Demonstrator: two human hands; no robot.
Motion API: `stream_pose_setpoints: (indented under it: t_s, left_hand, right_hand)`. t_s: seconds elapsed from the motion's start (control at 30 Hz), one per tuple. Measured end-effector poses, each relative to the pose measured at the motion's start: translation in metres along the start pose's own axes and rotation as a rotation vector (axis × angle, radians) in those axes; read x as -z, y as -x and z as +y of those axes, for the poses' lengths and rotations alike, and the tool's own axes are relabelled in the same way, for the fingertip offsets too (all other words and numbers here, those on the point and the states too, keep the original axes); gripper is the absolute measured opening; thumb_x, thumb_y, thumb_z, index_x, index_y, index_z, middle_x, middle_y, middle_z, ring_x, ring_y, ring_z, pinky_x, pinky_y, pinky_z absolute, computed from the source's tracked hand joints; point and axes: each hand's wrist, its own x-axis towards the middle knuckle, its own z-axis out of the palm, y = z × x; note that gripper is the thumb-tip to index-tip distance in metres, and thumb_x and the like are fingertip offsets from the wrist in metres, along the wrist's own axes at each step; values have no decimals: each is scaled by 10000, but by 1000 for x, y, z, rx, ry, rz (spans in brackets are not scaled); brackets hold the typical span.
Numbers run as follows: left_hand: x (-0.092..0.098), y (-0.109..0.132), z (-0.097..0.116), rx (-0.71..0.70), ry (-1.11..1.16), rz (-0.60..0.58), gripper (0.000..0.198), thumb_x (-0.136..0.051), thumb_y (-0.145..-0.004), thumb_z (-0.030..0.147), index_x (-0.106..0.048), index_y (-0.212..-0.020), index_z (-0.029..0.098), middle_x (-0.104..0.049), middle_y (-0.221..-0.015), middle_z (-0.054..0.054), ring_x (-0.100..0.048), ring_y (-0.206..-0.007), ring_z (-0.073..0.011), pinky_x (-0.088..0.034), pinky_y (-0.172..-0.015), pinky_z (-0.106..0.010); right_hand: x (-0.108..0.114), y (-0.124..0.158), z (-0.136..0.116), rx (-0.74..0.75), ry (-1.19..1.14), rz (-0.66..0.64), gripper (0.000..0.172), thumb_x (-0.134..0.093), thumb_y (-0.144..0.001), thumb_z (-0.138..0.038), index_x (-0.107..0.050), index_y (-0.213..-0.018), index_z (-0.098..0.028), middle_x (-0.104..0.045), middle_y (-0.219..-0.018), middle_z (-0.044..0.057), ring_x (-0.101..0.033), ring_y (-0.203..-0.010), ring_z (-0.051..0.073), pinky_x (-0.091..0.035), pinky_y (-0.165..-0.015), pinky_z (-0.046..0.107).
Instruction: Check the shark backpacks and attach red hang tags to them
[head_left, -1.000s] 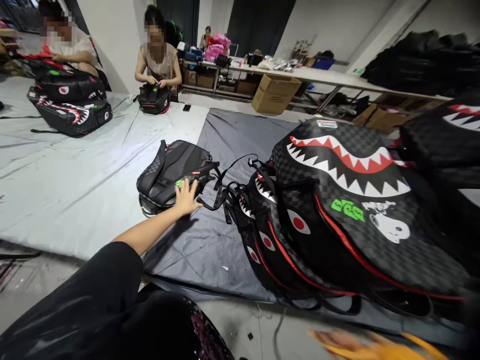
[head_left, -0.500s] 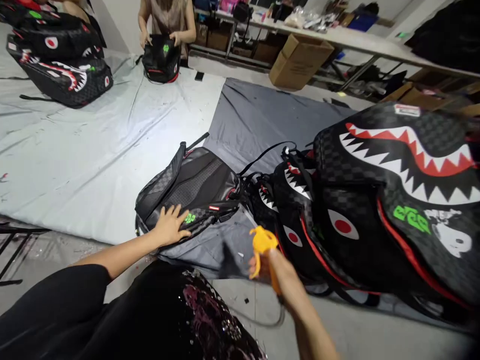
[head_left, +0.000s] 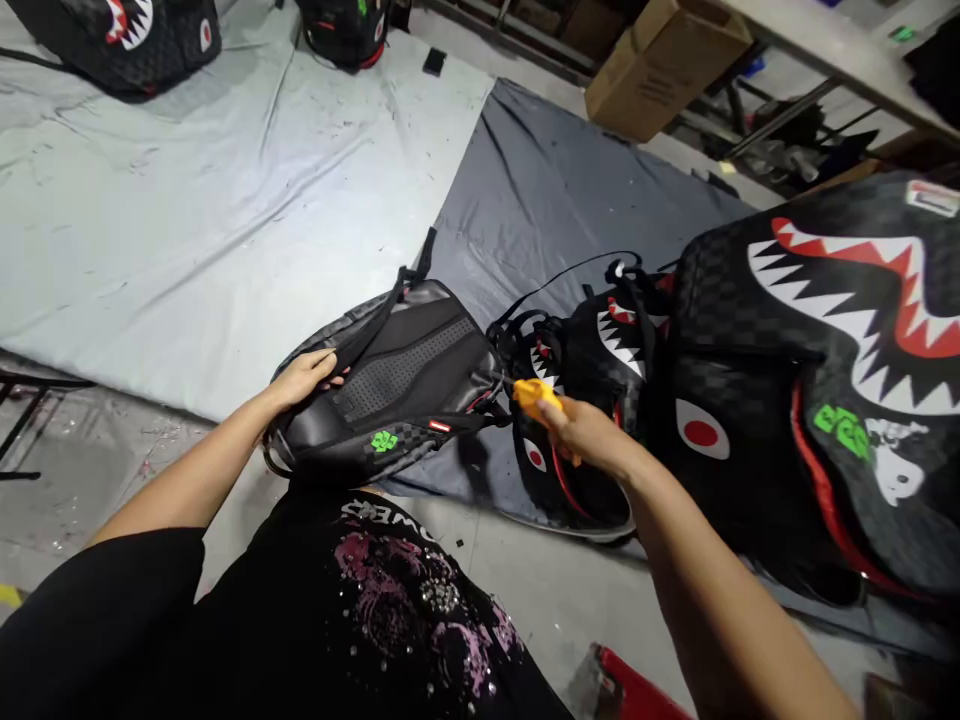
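A black checkered backpack (head_left: pixel 409 370) lies back panel up in front of me, with a green patch and a small red label on its lower strap. My left hand (head_left: pixel 304 380) is closed round the backpack's upper shoulder strap (head_left: pixel 367 335) at the left end. In my right hand (head_left: pixel 589 430) is an orange air blow gun (head_left: pixel 536 395), its thin nozzle pointing left at the right end of the backpack. The nozzle tip is close to the bag; whether it touches, I cannot tell. My fingers partly hide the gun's handle.
Several shark-mouth backpacks (head_left: pixel 720 340) are heaped to the right. More bags (head_left: pixel 150 50) lie at the far left, on the pale cloth (head_left: pixel 225 200). A grey cloth (head_left: pixel 525 190) covers the middle. Behind stand a cardboard box (head_left: pixel 652 75) and a long table. A red object (head_left: pixel 637 685) is on the floor.
My left hand has gone from lying flat on the backpack to holding its upper strap. The blow gun has moved up to the bag's right end. The view has tilted down.
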Motion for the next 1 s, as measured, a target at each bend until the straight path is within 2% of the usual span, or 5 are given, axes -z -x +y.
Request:
stream_pose_setpoints:
  t_s: [0.1,0.23,0.43,0.83,1.0]
  left_hand:
    - [4,3,-4,237,422,-95,656,-319,-945,653,-645,-1150,122,-663,-1259,-186,-721,-943,-251,-580,-777,-348]
    - [2,-7,-13,450,624,-86,734,-169,-982,609,-693,-984,94,-672,-1238,-198,-714,-969,-247,-588,-771,-324]
    - [1,-21,-17,647,593,-50,738,-153,-994,576,-678,-1009,57,-746,-978,-204,-723,-828,-223,-574,-667,-289]
    - [-87,18,-7,-64,-866,231,661,-593,-903,444,-350,-1510,343,-398,-1485,-180,-430,-1271,-388,-351,-1018,-531]
    - [-89,29,-6,-132,-1039,170,571,-487,-956,443,-389,-1499,294,-291,-1564,-180,-314,-1383,-383,-321,-1055,-526]
  right_hand:
    - [-4,-12,-10,106,8,-125,389,-579,-864,-566,-607,-875,-178,-566,-508,-28,-477,-365,104,-350,-360,207]
    - [-24,-38,-54,129,28,140,310,-486,-947,-474,-566,-882,-182,-539,-498,-35,-492,-361,104,-368,-359,201]
    - [-63,-45,-101,242,89,-138,273,-595,-897,-458,-587,-875,-186,-541,-474,-43,-460,-335,95,-318,-342,191]
    - [-31,-29,-89,241,203,-7,346,-427,-973,-495,-560,-870,-193,-575,-558,-4,-503,-416,113,-360,-425,221]
    - [-35,-13,-67,140,297,-32,319,-486,-959,-468,-621,-961,-180,-575,-526,-7,-474,-396,104,-306,-417,211]
